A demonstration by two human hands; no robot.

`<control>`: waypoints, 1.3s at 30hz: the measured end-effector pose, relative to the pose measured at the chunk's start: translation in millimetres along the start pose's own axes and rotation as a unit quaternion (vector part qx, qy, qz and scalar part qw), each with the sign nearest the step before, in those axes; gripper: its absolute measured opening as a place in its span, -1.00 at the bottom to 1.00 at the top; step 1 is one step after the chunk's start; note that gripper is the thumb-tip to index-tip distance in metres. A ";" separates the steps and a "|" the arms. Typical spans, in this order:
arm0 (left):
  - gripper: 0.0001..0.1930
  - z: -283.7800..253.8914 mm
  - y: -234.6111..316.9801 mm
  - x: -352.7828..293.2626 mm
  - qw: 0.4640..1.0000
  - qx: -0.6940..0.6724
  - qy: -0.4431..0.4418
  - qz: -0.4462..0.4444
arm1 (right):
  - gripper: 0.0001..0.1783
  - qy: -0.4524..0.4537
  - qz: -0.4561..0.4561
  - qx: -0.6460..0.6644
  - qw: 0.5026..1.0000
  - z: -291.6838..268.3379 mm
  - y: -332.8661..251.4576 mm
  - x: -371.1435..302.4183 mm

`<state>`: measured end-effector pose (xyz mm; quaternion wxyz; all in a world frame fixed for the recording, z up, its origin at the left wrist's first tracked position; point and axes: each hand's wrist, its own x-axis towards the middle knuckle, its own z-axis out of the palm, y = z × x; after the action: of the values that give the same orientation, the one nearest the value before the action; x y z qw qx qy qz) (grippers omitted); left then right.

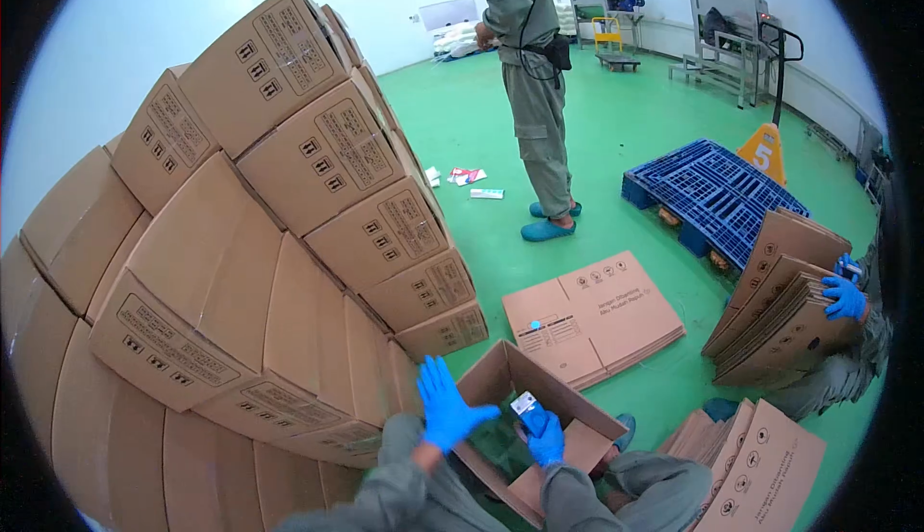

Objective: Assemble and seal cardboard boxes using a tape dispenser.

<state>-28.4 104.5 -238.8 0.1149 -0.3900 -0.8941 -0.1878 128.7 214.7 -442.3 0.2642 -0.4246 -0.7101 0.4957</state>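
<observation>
Head view: your right grip [547,441] clamped on white-topped item [524,404], carton [589,419] beneath; left grip [450,415] spread apart; slack hold could drop item.

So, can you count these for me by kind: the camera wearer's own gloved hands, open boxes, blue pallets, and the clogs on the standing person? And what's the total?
Wearer's gloved hands: 2
Open box: 1
Blue pallet: 1
Clogs on the standing person: 2
Total: 6
</observation>
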 end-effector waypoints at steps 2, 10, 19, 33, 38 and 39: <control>0.35 12.6 -17.1 40.8 0.996 0.007 -0.089 -0.021 | -0.39 0.016 -0.007 0.008 1.000 0.5 4.4 2.9; 0.59 126.9 14.8 -43.9 0.894 0.075 -0.434 0.085 | -0.37 0.086 0.014 0.139 0.986 -11.7 -8.7 2.3; 0.65 158.9 32.4 -56.5 0.901 0.131 -0.413 -0.025 | -0.47 0.223 -0.167 0.146 0.949 -114.7 -130.7 92.8; -0.32 45.2 -23.5 -31.5 0.962 0.045 -0.228 0.146 | -0.32 0.026 -0.040 0.299 0.953 -41.0 4.7 33.4; -0.32 66.2 -20.0 -37.2 0.955 -0.047 -0.190 0.223 | -0.54 -0.044 0.097 0.135 0.985 -58.3 15.8 53.7; -0.30 89.1 -12.3 -24.5 0.965 -0.073 -0.133 0.215 | -0.54 -0.048 0.110 0.128 0.985 -59.3 16.0 53.8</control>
<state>-26.4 118.7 -330.9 0.0038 -0.6021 -0.7800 -0.1703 154.6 292.0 -437.8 0.2258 -0.4385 -0.6020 0.6280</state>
